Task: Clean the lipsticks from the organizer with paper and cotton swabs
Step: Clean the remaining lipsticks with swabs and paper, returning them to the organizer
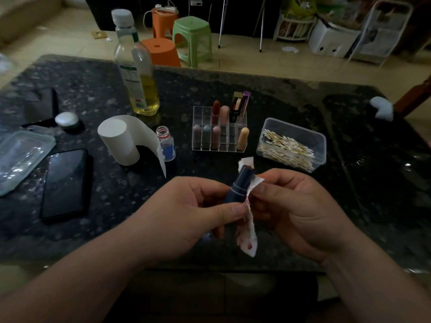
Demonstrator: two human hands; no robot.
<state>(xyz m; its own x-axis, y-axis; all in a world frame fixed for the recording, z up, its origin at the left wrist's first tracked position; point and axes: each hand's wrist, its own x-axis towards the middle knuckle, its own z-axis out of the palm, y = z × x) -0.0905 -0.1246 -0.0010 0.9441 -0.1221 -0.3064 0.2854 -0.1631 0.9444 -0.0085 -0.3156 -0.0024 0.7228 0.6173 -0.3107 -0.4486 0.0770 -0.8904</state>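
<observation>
Holding the dark blue lipstick (pixel 238 186) upright over the near part of the worktop (pixel 349 127), the left grip (pixel 186 213) is clenched round its lower barrel. The right grip (pixel 298 210) pinches a red-stained scrap of paper (pixel 250 241) against the tube's side. I'd judge the tube light, hard and smooth, best held by the barrel. Its exposed tip looks soft and would smear or snap if squeezed. The limp paper could tear. The organizer (pixel 219 136) stands beyond.

Dark speckled polished stone tabletop (pixel 279 94), glossy. Clear acrylic compartment organizer (pixel 219 127). Matt navy lipstick tube (pixel 238 185) against soft white stained tissue paper (pixel 248 238). Wooden-stemmed cotton swabs (pixel 288 150) in clear plastic tub (pixel 310 134).
</observation>
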